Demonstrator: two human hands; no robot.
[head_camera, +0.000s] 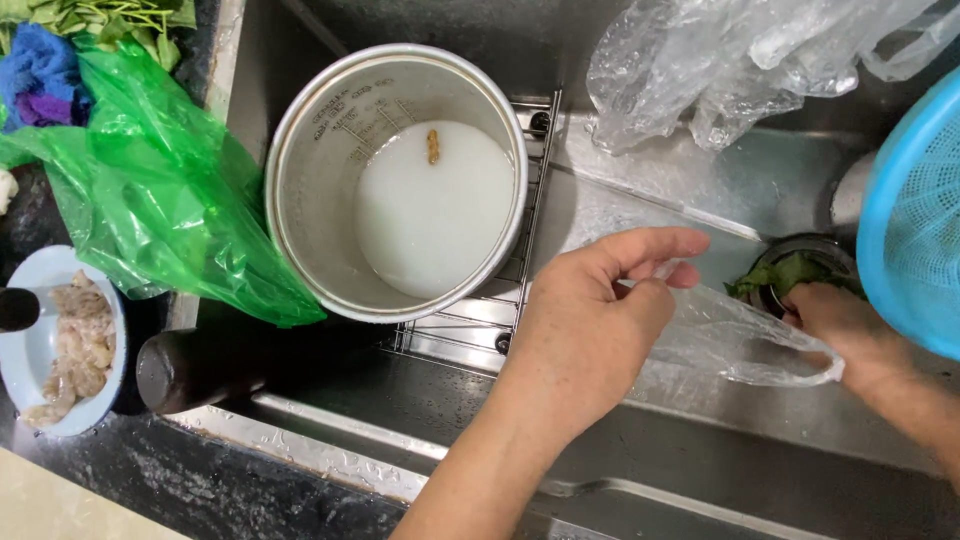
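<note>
hands: left grip pinches clear bag, right grip clutches drain greens; pot holds cloudy water.

A single head-worn camera looks almost straight down into a steel sink from close above its front rim. The metal pot sits left of the sink's drain, up the frame; the dark counter lies left of the sink. No second view overlaps it.
</note>
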